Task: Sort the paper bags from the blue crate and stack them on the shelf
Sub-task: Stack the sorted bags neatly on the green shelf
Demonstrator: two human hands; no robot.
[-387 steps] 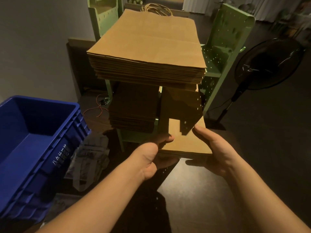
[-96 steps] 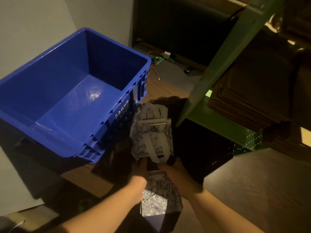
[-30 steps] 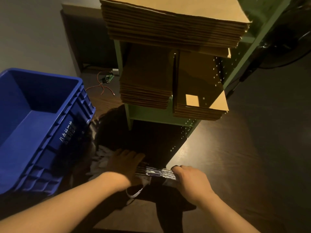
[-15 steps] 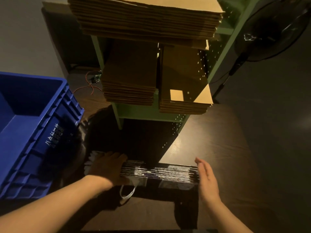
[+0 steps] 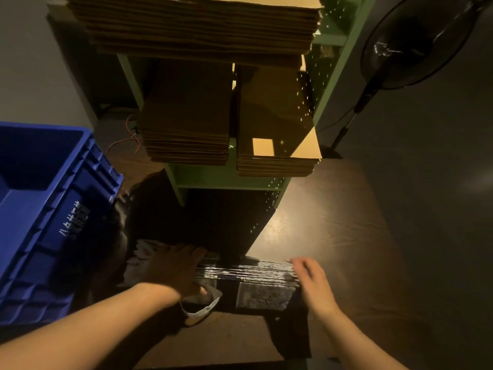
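A stack of dark patterned paper bags (image 5: pixel 248 272) stands on edge on the floor before the green shelf (image 5: pixel 221 178). My left hand (image 5: pixel 174 268) grips the stack's left end, fingers over the top. At the right end my right hand (image 5: pixel 310 280) lies flat against the stack with straight fingers. A white handle loop (image 5: pixel 202 308) hangs out below my left wrist. Brown paper bags fill the shelf: a big pile (image 5: pixel 197 25) on top, two smaller piles (image 5: pixel 186 121) (image 5: pixel 274 129) below. The blue crate (image 5: pixel 45 209) sits to the left.
A black standing fan (image 5: pixel 416 41) is at the upper right, its pole reaching the floor beside the shelf. Red wires (image 5: pixel 128 140) lie behind the crate by the grey wall. More patterned bags (image 5: pixel 144 252) lie between crate and shelf. Dark wooden floor stretches right.
Since a second ago my right hand let go of the stack's top and moved to its right end, flat against it. The stack now stands squared up; my left hand stays.
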